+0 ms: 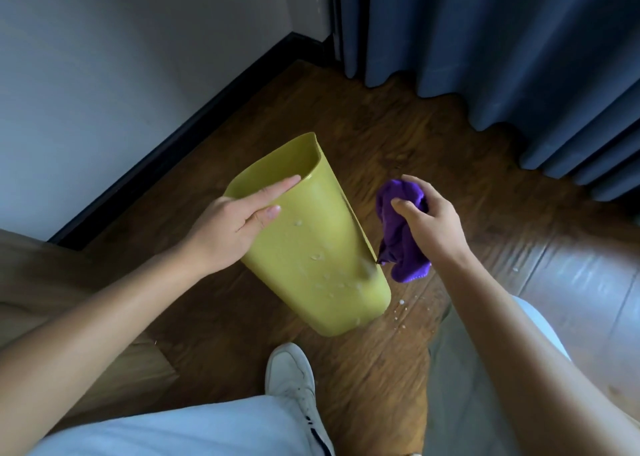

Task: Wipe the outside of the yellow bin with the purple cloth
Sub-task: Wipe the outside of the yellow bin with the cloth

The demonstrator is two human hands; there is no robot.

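The yellow bin (311,248) is held tilted above the wooden floor, its open mouth pointing away to the upper left and its base toward me. Water drops dot its near side. My left hand (239,223) grips the bin at the rim, fingers reaching into the opening and thumb on the outer wall. My right hand (429,220) holds the bunched purple cloth (401,234) just right of the bin, with the cloth's lower corner touching or nearly touching the bin's right edge.
Wooden floor (398,137) with water drops (401,303) near the bin's base. White wall with dark skirting (194,126) on the left, blue curtains (502,40) behind. My white shoe (291,372) and pale trouser legs sit below. A wooden furniture edge (41,282) is at left.
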